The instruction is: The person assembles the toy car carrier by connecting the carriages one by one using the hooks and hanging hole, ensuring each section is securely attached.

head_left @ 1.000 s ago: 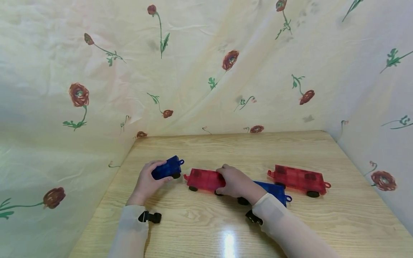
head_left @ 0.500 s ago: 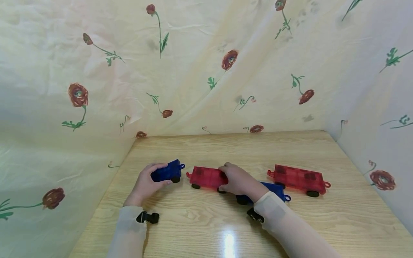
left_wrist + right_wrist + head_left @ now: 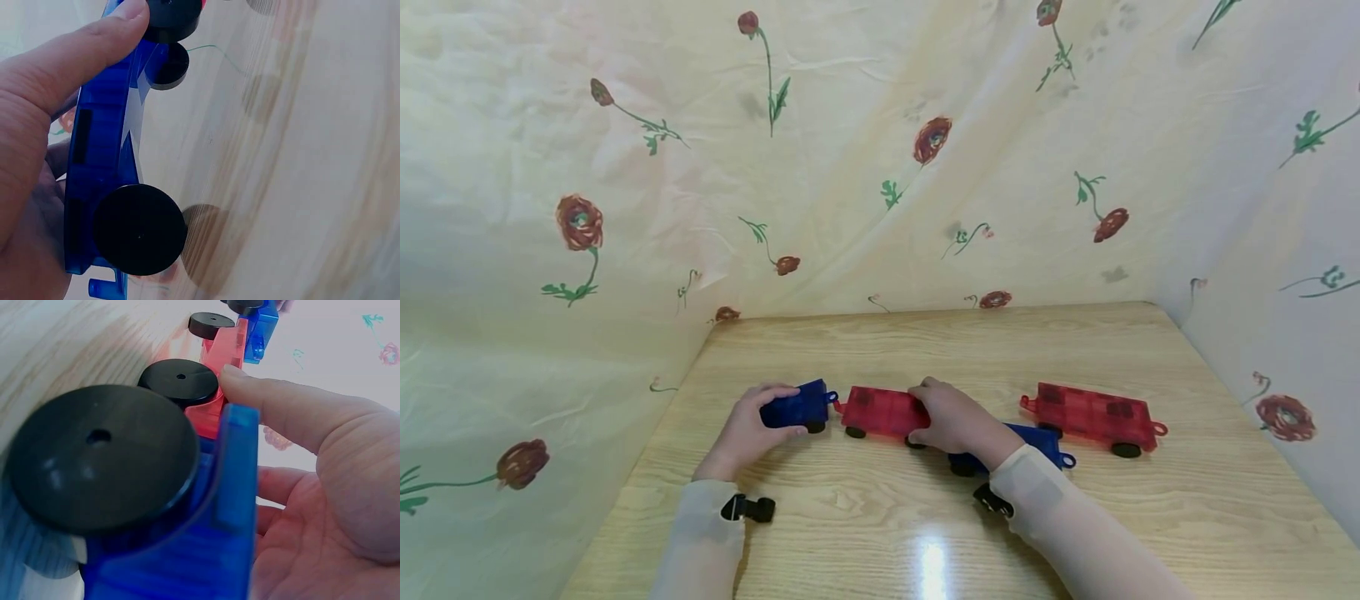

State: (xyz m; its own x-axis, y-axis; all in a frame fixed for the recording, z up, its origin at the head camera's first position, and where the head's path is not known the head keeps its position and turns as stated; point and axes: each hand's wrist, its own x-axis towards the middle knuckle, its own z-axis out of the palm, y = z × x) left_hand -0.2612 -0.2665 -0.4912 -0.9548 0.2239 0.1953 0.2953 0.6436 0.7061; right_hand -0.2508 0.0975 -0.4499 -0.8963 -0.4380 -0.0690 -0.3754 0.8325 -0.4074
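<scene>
Blue car (image 3: 805,408) first: in the head view it is left of centre on the table (image 3: 850,517), pinched between the thumb and fingers of the left hand (image 3: 747,433), with its ring (image 3: 832,397) right by the hook (image 3: 839,407) of the red car (image 3: 883,413), whose right end the right hand (image 3: 958,421) pinches. I can't tell from my feed whether they have caught; if their heights differ, I judge a push could skew the red car instead of linking it. The second blue car (image 3: 1033,443) lies partly hidden by the right wrist, so a sweep of the right sleeve (image 3: 1067,521) could shunt it into the second red car (image 3: 1101,421). In the left wrist view the thumb presses close to a wheel, and slick plastic might let the grip slide; I see a glossy, see-through blue body, flat black wheels (image 3: 140,229) and a small bent tail hook (image 3: 107,288). In the right wrist view the thumb sits just above a red wheel arch, where it could drag on the disc; the body is clear red and boxy, and the second blue car, with a curved wheel arch, crowds the foreground.
</scene>
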